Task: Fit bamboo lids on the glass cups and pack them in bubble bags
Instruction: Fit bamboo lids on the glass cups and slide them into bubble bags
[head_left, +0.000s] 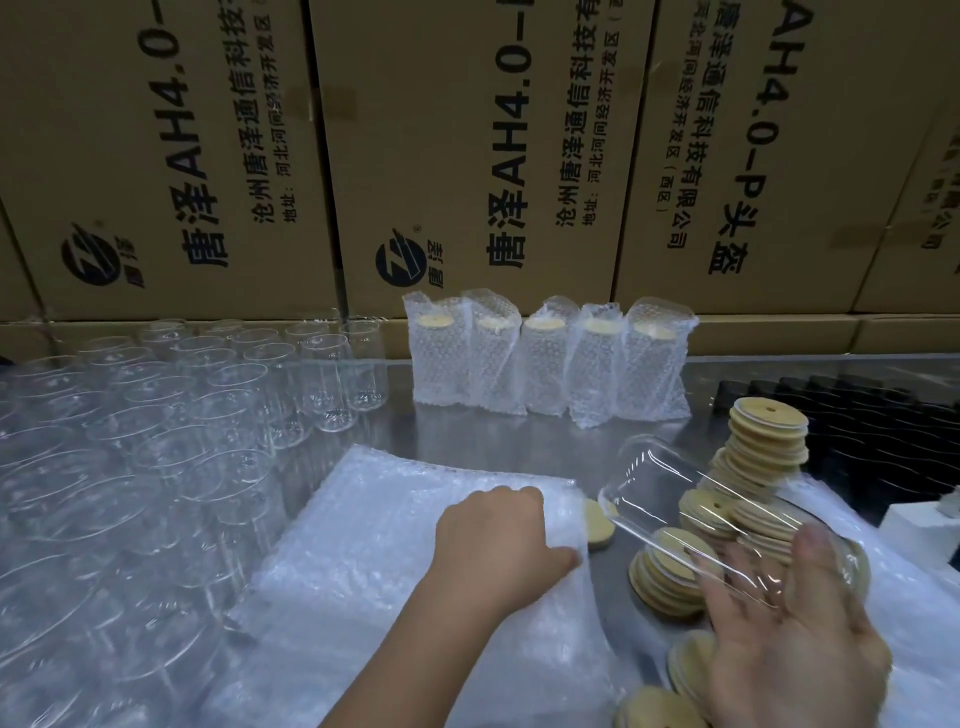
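Note:
My right hand (795, 629) grips a clear glass cup (691, 509) with a bamboo lid fitted on the end in my palm; the cup lies tilted, its base pointing up and left. My left hand (498, 535) pinches the right edge of the top bubble bag on a flat stack of bubble bags (395, 561). Loose bamboo lids (763, 441) lie piled and stacked at the right, behind and below the cup. Several packed cups in bubble bags (550, 358) stand in a row at the back. Many bare glass cups (171, 431) crowd the left of the table.
A wall of printed cardboard boxes (467, 156) closes off the back. A black ribbed tray (883, 431) lies at the far right, with a white box (924, 514) in front of it. The steel tabletop (524, 441) shows between the stack and the packed row.

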